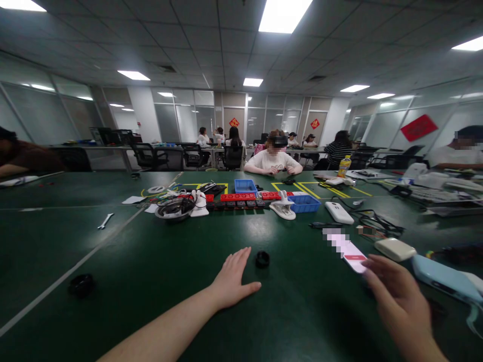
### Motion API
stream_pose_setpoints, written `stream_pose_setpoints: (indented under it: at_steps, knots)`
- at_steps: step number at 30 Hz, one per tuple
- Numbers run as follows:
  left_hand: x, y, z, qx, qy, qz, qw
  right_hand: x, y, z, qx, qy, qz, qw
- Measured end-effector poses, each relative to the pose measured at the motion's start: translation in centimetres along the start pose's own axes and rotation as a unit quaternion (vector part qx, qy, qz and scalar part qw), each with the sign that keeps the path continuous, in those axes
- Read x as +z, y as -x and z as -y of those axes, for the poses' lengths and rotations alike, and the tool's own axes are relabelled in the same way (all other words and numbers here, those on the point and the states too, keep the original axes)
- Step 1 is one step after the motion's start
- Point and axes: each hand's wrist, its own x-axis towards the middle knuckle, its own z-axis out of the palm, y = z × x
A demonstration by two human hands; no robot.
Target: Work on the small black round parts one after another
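Observation:
My left hand (pixel 233 281) is open over the green table, palm down, with its thumb spread from the fingers. Just right of its fingertips sits a small black ring-shaped part (pixel 262 259), apart from the hand. On the right, my right hand (pixel 396 299) is loosely curved, slightly blurred, thumb and fingers apart with nothing seen held. Its fingertips are at the near end of a smartphone (pixel 354 255) with a lit screen; I cannot tell whether they touch it. Another black round part (pixel 81 285) lies far left.
Beyond my hands stand blue bins (pixel 304 203), red and black power strips (pixel 241 201), a white clamp (pixel 283 206) and coiled cables (pixel 175 206). A wrench (pixel 105 221) lies left. A white power bank (pixel 339 212) and light-blue device (pixel 447 279) lie right. A person (pixel 273 158) sits opposite.

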Motion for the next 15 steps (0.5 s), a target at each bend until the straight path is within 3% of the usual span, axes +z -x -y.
stream_pose_setpoints:
  at_steps: [3,5,8,12,15]
  knots:
    - [0.0,0.1,-0.1,-0.002,0.008,-0.011,1.000,6.0,-1.3,5.8,-0.072,-0.076,0.117,0.988]
    - [-0.1,0.2,-0.1,0.001,0.009,-0.019,1.000,9.8,-1.9,8.0,-0.083,-0.028,0.217,0.972]
    - [-0.1,0.2,-0.1,0.004,0.012,-0.022,1.000,14.2,-2.1,9.1,-0.113,0.097,0.320,0.936]
    - [-0.2,0.2,0.0,0.003,0.018,-0.019,1.000,16.6,-2.0,9.0,-0.116,0.214,0.409,0.879]
    - [-0.2,0.1,0.0,0.006,0.017,-0.011,1.000,16.1,-1.7,8.8,-0.126,0.206,0.431,0.869]
